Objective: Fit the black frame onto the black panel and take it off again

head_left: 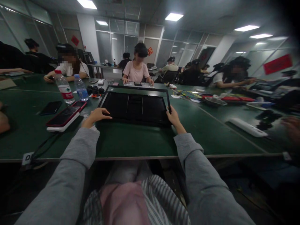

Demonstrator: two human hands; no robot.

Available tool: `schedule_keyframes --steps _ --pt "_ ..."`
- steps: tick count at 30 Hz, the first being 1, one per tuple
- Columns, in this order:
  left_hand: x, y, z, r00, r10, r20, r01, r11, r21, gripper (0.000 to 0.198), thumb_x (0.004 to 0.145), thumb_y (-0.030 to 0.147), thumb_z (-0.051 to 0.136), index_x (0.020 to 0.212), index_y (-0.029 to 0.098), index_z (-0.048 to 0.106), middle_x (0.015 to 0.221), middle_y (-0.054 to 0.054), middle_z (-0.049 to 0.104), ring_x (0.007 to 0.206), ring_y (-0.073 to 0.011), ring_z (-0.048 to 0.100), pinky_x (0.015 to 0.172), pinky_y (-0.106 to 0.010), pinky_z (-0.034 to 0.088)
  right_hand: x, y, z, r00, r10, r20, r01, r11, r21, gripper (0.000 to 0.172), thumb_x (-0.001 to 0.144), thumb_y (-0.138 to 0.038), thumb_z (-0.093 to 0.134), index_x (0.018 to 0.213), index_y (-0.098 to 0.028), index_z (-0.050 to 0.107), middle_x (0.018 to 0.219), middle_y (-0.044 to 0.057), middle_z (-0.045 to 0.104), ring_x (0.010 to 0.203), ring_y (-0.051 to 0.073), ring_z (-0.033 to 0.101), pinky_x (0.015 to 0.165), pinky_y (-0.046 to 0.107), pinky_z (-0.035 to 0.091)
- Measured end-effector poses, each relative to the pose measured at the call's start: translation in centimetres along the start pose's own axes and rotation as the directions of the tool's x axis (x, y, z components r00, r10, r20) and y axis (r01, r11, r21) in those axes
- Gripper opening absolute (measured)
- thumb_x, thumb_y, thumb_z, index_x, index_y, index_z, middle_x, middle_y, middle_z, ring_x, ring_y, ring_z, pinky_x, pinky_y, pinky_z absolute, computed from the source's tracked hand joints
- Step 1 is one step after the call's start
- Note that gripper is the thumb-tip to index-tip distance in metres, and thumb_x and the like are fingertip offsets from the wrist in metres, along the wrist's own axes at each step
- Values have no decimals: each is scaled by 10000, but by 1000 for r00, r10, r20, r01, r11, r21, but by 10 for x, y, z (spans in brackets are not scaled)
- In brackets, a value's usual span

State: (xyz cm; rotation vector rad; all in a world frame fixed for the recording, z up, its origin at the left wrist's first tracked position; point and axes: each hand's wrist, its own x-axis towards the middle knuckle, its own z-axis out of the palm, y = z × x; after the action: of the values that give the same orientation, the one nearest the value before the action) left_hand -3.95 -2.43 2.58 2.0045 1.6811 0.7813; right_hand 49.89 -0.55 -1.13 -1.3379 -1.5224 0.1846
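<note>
A large black flat panel (134,107) lies on the green table (131,140) in front of me, with a thin black frame (138,88) along its far side. My left hand (97,115) rests on the panel's near left corner, fingers stretched out flat. At the near right corner, my right hand (173,117) has its fingers closed around the panel's edge. Both arms are in grey sleeves.
Left of the panel lie a phone on a white power bank (62,120), a second phone (79,104), a dark phone (51,107) and two water bottles (65,87). A white bar (247,127) and cluttered tools lie to the right. Several people sit around the tables.
</note>
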Motion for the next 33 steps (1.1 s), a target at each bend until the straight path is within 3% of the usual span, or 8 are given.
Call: schedule_keyframes --steps 8,13,15,17,20,22,24,33 --pt "-2 -2 -2 994 -46 100 41 998 55 457 558 548 1016 863 256 840 994 -65 845 1034 -305 784 951 -392 593 -7 0 6 996 20 82 -10 992 -124 719 905 -275 548 1619 -192 547 1503 155 698 1409 390 643 1264 648 463" --pt "-7 4 -6 993 -31 116 27 999 42 401 638 557 999 849 246 860 1003 -70 840 1080 -315 768 981 -394 585 -6 8 10 996 47 71 -36 987 -155 728 878 -265 574 1597 -150 578 1514 172 695 1450 402 615 1280 664 443" --pt "-4 2 -7 998 15 61 -16 1000 14 366 728 553 955 901 242 870 1076 -80 837 1131 -309 751 1037 -392 564 -5 12 10 996 56 71 -44 987 -157 724 872 -269 584 1585 -147 595 1506 174 703 1455 403 613 1278 669 444" --pt "2 -4 -5 992 16 -125 -14 1000 19 358 841 523 877 1040 225 870 1222 -104 815 1235 -311 710 1119 -402 524 -4 15 10 994 77 79 -62 984 -169 716 864 -261 589 1568 -134 617 1508 183 701 1454 403 616 1281 665 440" --pt "11 -18 2 896 -125 -426 155 987 36 467 958 421 757 1334 146 783 1442 -183 725 1372 -327 642 1184 -421 476 -3 17 9 990 105 91 -87 978 -190 719 850 -228 591 1559 -121 635 1510 182 701 1452 394 621 1291 642 437" --pt "15 -25 8 881 -230 -414 254 967 3 493 992 383 708 1394 99 740 1437 -213 725 1342 -323 671 1150 -397 498 -3 18 8 989 113 94 -93 976 -196 725 843 -213 588 1560 -114 636 1512 180 701 1451 386 623 1291 625 442" --pt "17 -29 12 908 -268 -323 280 960 -8 439 1016 366 665 1353 100 761 1362 -195 767 1272 -307 715 1094 -363 526 -3 17 8 989 120 92 -100 975 -197 719 845 -213 583 1555 -117 641 1512 173 703 1452 377 624 1287 618 448" --pt "11 -24 15 918 -230 -322 290 945 150 427 1014 396 666 1312 121 799 1337 -204 787 1274 -348 725 1090 -406 529 3 16 -3 979 189 79 -170 966 -196 659 875 -352 701 1494 -125 683 1428 209 745 1386 411 680 1242 669 475"
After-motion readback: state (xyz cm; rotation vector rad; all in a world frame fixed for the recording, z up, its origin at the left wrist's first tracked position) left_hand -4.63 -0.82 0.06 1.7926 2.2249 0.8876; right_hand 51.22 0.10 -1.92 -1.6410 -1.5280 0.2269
